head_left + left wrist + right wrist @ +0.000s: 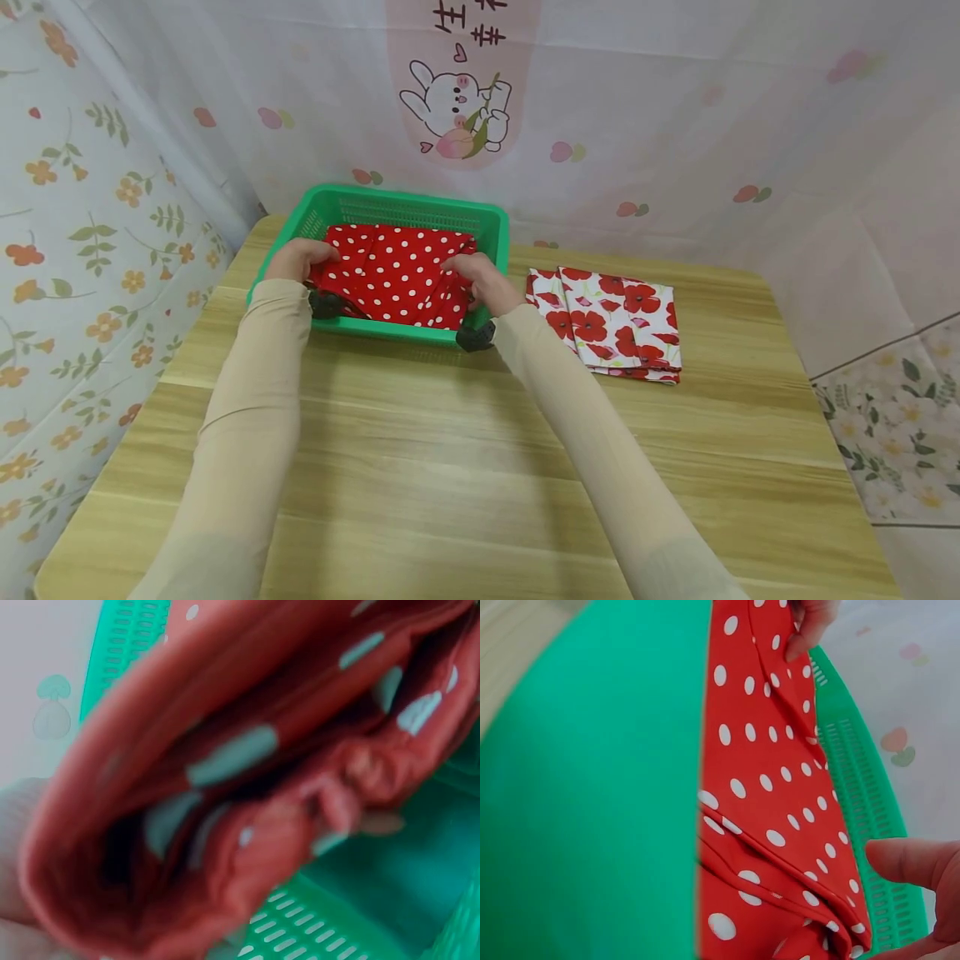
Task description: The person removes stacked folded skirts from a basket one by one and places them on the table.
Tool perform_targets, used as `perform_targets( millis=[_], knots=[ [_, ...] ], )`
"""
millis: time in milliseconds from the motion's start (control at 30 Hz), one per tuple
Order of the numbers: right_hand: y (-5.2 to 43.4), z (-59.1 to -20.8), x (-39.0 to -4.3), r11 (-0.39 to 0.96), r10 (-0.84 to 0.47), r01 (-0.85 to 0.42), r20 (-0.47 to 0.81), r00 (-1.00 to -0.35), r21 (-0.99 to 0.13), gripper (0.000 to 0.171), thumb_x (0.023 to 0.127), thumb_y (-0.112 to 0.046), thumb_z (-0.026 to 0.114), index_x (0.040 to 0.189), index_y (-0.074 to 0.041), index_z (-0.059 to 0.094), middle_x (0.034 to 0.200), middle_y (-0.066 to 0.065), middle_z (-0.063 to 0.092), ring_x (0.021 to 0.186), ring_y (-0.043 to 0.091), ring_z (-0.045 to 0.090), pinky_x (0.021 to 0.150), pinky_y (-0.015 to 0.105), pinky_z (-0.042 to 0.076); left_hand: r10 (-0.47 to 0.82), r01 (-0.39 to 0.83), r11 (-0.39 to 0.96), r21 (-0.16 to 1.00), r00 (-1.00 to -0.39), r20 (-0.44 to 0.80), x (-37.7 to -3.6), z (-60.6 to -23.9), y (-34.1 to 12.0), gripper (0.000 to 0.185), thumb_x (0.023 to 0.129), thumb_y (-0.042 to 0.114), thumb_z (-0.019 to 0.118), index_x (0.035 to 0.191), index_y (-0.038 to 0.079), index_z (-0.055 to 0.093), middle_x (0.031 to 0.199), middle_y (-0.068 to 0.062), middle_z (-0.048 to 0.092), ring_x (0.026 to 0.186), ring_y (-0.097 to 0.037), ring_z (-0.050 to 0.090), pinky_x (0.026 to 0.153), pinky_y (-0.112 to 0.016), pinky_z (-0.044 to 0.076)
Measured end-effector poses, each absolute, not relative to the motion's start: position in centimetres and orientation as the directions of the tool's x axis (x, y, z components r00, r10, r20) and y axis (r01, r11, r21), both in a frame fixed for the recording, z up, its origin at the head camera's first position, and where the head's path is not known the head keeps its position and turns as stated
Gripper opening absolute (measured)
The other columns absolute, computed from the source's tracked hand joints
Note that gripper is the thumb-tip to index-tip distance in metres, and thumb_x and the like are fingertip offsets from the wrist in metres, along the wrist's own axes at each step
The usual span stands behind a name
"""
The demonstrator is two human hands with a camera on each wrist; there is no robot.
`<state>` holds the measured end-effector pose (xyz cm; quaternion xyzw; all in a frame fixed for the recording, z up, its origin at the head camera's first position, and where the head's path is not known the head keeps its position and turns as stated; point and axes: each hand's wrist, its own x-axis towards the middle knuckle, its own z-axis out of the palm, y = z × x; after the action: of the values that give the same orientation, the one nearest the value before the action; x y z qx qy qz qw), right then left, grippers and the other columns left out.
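A folded red cloth with white polka dots (pixel 401 267) lies inside a green plastic basket (pixel 405 331). My left hand (pixel 298 258) holds the cloth's left side, with the thumb on top; the left wrist view shows the cloth's layered folds (pixel 247 757) up close and blurred. At the right end, my right hand (pixel 486 279) is beside the cloth, inside the basket. In the right wrist view its thumb (pixel 911 859) is stretched out and stands apart from the cloth's edge. The other right fingers are mostly out of sight.
On the wooden table (pixel 420 450), right of the basket, lies a folded white cloth with red poppies (pixel 607 321). Behind the basket hangs a white curtain (pixel 600 108) with a rabbit print. Flowered fabric (pixel 97 275) hangs along the left.
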<state>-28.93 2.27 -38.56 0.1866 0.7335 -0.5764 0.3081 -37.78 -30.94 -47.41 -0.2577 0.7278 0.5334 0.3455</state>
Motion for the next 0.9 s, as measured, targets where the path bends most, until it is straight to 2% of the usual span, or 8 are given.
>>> perform_targets(
  millis=[100,167,267,367,467,733,900],
  knots=[
    [2.3,-38.7,-29.0,0.222,-0.076,0.645,-0.673,-0.736,-0.731,0.047,0.086,-0.021,0.064,0.126,-0.005,0.045,0.118,0.009,0.05,0.11,0.026,0.05,0.093,0.049,0.045,-0.012,-0.72,0.315,0.619,-0.655,-0.756,-34.1,-42.9,-28.4,0.062,0.085,0.026,0.066,0.127,-0.009,0.036,0.088,-0.012,0.062,0.071,-0.021,0.066,0.072,-0.033,0.056],
    [2.3,-38.7,-28.9,0.184,-0.075,0.657,-0.677,-0.732,-0.731,0.044,0.086,-0.021,0.064,0.123,-0.005,0.047,0.114,0.009,0.053,0.105,0.025,0.053,0.091,0.046,0.046,-0.041,-0.699,0.352,0.623,-0.676,-0.736,-31.5,-39.8,-26.4,0.063,0.092,0.027,0.056,0.135,-0.007,0.025,0.084,-0.006,0.06,0.067,-0.015,0.065,0.073,-0.029,0.055],
    [2.1,-38.7,-28.8,0.143,-0.09,0.671,-0.685,-0.723,-0.727,0.041,0.086,-0.022,0.065,0.12,-0.006,0.048,0.112,0.009,0.057,0.101,0.025,0.058,0.089,0.043,0.047,-0.019,-0.691,0.356,0.629,-0.678,-0.734,-29.8,-37.6,-25.2,0.056,0.096,0.025,0.047,0.133,-0.009,0.023,0.068,-0.001,0.056,0.056,-0.011,0.061,0.064,-0.025,0.055],
    [2.0,-38.6,-28.8,0.122,-0.133,0.678,-0.688,-0.713,-0.725,0.043,0.086,-0.023,0.064,0.121,-0.007,0.045,0.117,0.009,0.057,0.105,0.026,0.059,0.089,0.042,0.049,0.014,-0.696,0.338,0.634,-0.67,-0.743,-29.2,-36.7,-24.9,0.049,0.097,0.022,0.043,0.129,-0.01,0.024,0.062,0.0,0.055,0.053,-0.011,0.06,0.059,-0.023,0.054],
    [2.1,-38.7,-28.8,0.096,-0.162,0.68,-0.685,-0.71,-0.727,0.048,0.085,-0.022,0.065,0.124,-0.008,0.041,0.123,0.009,0.053,0.11,0.027,0.057,0.088,0.043,0.05,0.021,-0.687,0.341,0.642,-0.677,-0.736,-29.1,-36.5,-24.7,0.048,0.097,0.019,0.043,0.129,-0.011,0.025,0.062,-0.001,0.056,0.053,-0.011,0.06,0.06,-0.023,0.054],
    [2.3,-38.8,-28.7,0.017,-0.16,0.672,-0.665,-0.729,-0.741,0.05,0.085,-0.019,0.065,0.127,-0.008,0.04,0.125,0.009,0.051,0.113,0.026,0.055,0.09,0.043,0.049,-0.027,-0.665,0.361,0.654,-0.708,-0.705,-28.9,-36.8,-24.6,0.061,0.095,0.021,0.048,0.14,-0.008,0.018,0.067,0.001,0.054,0.054,-0.009,0.059,0.062,-0.023,0.055],
    [2.1,-38.8,-28.8,0.008,-0.119,0.628,-0.624,-0.772,-0.778,0.046,0.087,-0.012,0.062,0.127,-0.003,0.042,0.121,0.009,0.051,0.114,0.026,0.052,0.092,0.04,0.048,-0.054,-0.661,0.377,0.649,-0.715,-0.697,-29.0,-37.1,-24.6,0.063,0.095,0.022,0.048,0.141,-0.009,0.017,0.085,-0.004,0.053,0.055,-0.009,0.058,0.063,-0.024,0.055]
  ],
)
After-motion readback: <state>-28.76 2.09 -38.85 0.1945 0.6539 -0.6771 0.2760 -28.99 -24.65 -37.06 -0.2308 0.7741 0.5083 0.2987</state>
